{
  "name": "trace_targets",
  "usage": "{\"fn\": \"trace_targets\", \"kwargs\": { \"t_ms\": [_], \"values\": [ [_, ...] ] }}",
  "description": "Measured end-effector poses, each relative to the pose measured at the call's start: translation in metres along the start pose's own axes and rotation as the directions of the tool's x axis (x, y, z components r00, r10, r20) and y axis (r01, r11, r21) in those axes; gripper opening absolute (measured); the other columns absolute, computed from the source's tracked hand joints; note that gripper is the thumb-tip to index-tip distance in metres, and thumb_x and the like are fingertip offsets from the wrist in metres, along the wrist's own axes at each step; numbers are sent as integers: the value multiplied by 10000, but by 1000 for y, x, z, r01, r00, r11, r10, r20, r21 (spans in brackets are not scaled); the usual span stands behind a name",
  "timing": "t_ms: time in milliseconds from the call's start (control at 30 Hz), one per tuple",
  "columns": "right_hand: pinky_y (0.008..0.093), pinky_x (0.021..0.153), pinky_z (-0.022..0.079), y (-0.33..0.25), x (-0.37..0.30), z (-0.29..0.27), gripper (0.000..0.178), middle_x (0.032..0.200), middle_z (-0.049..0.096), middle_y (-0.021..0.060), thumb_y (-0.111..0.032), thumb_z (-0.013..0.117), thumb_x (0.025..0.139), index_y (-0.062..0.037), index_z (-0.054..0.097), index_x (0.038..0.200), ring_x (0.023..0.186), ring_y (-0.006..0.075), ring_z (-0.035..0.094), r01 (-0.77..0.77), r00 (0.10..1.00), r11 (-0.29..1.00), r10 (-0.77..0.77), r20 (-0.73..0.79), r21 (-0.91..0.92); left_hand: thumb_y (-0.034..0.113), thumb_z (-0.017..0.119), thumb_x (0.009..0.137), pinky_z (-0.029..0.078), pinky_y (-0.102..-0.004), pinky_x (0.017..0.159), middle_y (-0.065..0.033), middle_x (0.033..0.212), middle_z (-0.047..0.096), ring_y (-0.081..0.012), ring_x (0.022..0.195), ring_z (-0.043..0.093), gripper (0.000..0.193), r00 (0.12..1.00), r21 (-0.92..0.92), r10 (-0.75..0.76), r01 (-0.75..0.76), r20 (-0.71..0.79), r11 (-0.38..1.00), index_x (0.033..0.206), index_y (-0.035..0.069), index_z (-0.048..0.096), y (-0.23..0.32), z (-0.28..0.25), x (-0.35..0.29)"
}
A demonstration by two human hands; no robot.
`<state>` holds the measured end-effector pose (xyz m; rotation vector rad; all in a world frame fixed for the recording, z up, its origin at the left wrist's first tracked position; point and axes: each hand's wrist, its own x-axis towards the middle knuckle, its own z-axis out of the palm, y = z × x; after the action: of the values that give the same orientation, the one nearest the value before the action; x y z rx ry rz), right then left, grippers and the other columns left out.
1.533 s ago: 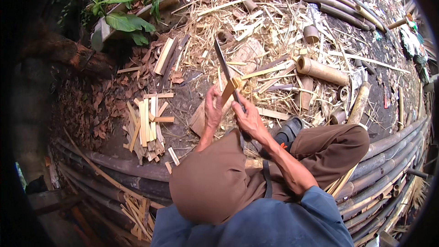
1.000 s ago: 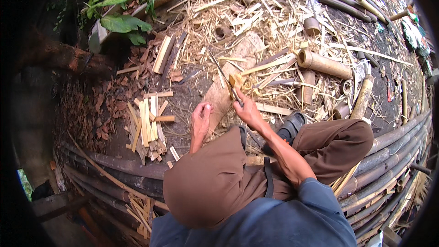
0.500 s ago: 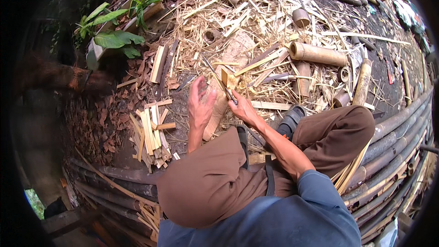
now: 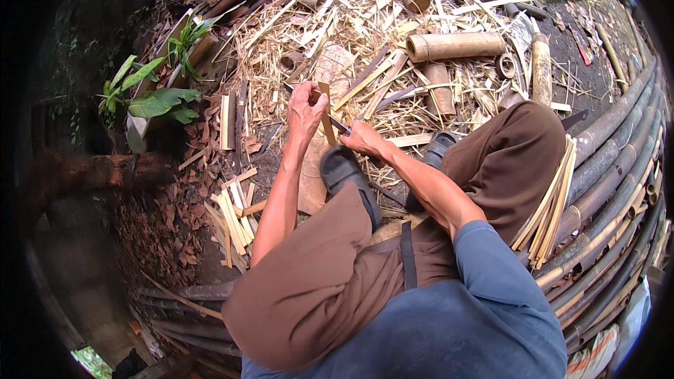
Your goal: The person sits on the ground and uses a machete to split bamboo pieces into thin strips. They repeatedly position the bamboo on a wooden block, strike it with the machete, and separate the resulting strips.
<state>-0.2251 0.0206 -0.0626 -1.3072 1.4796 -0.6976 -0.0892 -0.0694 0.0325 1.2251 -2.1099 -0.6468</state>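
Observation:
My left hand (image 4: 305, 114) has its fingers closed on a short, flat bamboo strip (image 4: 327, 126), which stands nearly upright in the view. Just right of it, my right hand (image 4: 364, 138) grips a knife by its handle. The dark knife blade (image 4: 339, 125) slants up and left behind the strip; whether it touches the strip I cannot tell. Beneath both hands lies a pale wooden log (image 4: 314, 174), partly hidden by my arm and shoe. Split bamboo strips (image 4: 235, 221) lie in a loose pile left of my left forearm.
Shavings (image 4: 393, 14) cover the ground ahead. A cut bamboo tube (image 4: 460, 46) lies among them, right of centre. A sheaf of thin strips (image 4: 551, 214) rests by my right knee, against long bamboo poles (image 4: 597, 186). A leafy plant (image 4: 151, 102) is at left.
My left hand, open and apart before, has closed on the bamboo strip. The knife stays in my right hand. The whole view has shifted, and my left shoe now shows more.

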Motion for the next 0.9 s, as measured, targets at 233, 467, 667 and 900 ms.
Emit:
{"fn": "trace_targets", "kwargs": {
  "t_ms": [233, 467, 667, 900],
  "values": [
    [418, 708, 525, 15, 10, -2, 338, 768, 672, 228, -246, 629, 815, -8, 682, 1050, 726, 323, 673, -81, 996, 996, 82, 17, -46, 175, 654, 802, 496, -349, 641, -125, 759, 625, -218, 686, 614, 210, 992, -92, -84, 93, 98, 991, 904, 11, 573, 16, 0, 9],
    [447, 769, 535, 9, 6, -9, 330, 829, 676, 275, -237, 650, 805, 33, 672, 994, 822, 396, 685, -25, 999, 994, 23, -24, -107, 119, 640, 795, 487, -310, 598, -102, 706, 638, -148, 638, 603, 145, 986, -107, -131, 142, 105, 984, 862, 7, 578, 14, -1, 3],
    [448, 702, 519, 26, 10, -15, 345, 771, 657, 276, -263, 654, 809, 61, 667, 928, 778, 383, 678, 74, 997, 996, -73, 33, -40, 108, 641, 794, 475, -287, 583, -76, 649, 626, -115, 616, 585, 121, 968, -137, -213, 231, 134, 963, 823, 11, 576, 19, 3, 2],
    [444, 684, 512, 33, 16, -11, 395, 794, 655, 295, -290, 638, 803, 98, 651, 873, 771, 376, 677, 83, 997, 956, -81, 20, -280, 88, 644, 793, 448, -250, 556, -30, 613, 606, -73, 571, 546, 91, 975, -219, -194, 213, 107, 952, 804, 15, 590, 17, 3, -6]
  ]
}}
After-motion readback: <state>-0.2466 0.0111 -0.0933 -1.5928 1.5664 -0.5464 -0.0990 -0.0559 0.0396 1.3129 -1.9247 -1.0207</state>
